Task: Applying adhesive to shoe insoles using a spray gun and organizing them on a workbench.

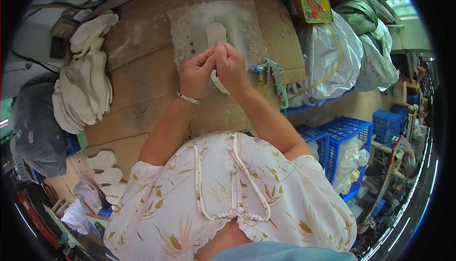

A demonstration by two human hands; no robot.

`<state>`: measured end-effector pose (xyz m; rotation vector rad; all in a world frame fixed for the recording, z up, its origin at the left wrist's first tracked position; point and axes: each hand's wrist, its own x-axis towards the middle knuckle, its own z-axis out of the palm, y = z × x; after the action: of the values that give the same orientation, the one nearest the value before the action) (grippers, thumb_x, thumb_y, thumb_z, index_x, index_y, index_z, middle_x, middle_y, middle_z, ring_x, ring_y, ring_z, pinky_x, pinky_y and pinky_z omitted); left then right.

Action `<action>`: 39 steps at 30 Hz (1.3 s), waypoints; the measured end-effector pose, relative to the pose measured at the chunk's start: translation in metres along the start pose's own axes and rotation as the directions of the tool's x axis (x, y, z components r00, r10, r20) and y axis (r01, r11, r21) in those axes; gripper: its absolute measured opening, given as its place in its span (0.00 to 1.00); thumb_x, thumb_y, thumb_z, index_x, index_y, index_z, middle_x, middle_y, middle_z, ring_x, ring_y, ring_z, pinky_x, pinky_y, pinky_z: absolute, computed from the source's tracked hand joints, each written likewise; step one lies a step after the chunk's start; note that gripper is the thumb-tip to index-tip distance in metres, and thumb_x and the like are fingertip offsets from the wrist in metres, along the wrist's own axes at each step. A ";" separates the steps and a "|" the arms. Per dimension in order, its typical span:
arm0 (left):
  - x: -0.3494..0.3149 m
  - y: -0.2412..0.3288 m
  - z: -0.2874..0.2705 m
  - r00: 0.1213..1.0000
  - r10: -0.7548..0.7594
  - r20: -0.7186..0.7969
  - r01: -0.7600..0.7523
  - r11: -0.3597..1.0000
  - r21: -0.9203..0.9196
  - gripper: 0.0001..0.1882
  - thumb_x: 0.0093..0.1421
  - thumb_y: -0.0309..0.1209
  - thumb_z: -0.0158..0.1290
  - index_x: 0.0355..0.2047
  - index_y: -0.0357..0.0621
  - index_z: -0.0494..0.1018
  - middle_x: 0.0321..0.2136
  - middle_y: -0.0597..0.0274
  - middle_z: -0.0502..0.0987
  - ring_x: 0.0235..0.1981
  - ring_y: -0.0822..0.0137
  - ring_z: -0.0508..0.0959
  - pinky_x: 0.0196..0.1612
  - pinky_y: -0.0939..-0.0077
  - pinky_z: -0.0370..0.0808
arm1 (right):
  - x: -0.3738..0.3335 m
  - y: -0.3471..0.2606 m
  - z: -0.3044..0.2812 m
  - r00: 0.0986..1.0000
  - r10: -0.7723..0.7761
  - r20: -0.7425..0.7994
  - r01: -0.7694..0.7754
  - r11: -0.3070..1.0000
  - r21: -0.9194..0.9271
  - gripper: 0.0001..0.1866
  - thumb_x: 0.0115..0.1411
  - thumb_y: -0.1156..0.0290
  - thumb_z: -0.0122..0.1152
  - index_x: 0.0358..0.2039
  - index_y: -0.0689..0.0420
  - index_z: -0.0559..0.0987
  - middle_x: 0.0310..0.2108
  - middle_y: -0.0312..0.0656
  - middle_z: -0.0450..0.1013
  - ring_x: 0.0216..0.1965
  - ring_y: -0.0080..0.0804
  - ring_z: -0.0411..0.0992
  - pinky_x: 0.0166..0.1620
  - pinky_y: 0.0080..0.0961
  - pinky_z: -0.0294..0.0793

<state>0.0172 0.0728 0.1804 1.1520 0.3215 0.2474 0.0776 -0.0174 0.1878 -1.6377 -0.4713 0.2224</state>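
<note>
A cream insole (216, 32) lies lengthwise on a pale, stained sheet (185, 21) that covers part of the cardboard. Over its middle, my left hand (198, 73) and my right hand (231, 67) meet at the fingertips. Both are closed in a pinch, thumbs and forefingers pressed together. Whatever sits between the fingertips, if anything, is too small or hidden to name. My hands block the insole's middle; only its two ends show. To the right of my right hand rests a metal spray gun (271, 71) with a green handle end and a hose.
Stacked cream insoles (83, 88) stand at the left, with more insoles (108, 175) lower down. A yellow can (311, 2) sits at the far right, its yellow hose (341, 52) crossing white plastic bags (327, 57). Blue crates (349, 128) stand to the right; a dark bag (38, 123) is far left.
</note>
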 end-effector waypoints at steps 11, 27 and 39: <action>0.005 0.008 -0.030 0.975 -0.178 -0.132 0.134 0.947 -0.292 0.15 0.59 0.28 0.47 0.46 0.38 0.68 0.39 0.57 0.75 0.37 0.68 0.76 0.38 0.76 0.73 | 0.060 -0.022 -0.013 0.956 0.227 0.185 -0.273 0.921 0.279 0.12 0.55 0.66 0.56 0.27 0.62 0.78 0.20 0.37 0.72 0.20 0.19 0.68 0.24 0.15 0.68; 0.000 0.006 -0.063 0.923 0.073 -0.378 -0.132 0.983 -0.131 0.05 0.54 0.29 0.55 0.25 0.42 0.72 0.21 0.67 0.74 0.22 0.77 0.73 0.27 0.85 0.68 | 0.076 -0.009 0.032 0.870 0.164 0.464 -0.181 0.983 -0.008 0.12 0.55 0.68 0.53 0.37 0.61 0.76 0.23 0.33 0.71 0.23 0.17 0.69 0.25 0.12 0.66; -0.028 0.024 -0.052 0.906 0.265 -0.329 -0.239 0.964 0.119 0.06 0.52 0.26 0.56 0.22 0.38 0.72 0.20 0.67 0.75 0.21 0.80 0.71 0.25 0.88 0.68 | -0.001 -0.033 0.049 0.919 0.098 0.381 -0.192 0.957 0.219 0.08 0.55 0.70 0.55 0.29 0.63 0.72 0.22 0.34 0.70 0.24 0.16 0.67 0.26 0.14 0.66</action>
<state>-0.0286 0.1164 0.1873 1.2250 0.4921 0.6748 0.0511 0.0284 0.2141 -1.3818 -0.5773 0.6842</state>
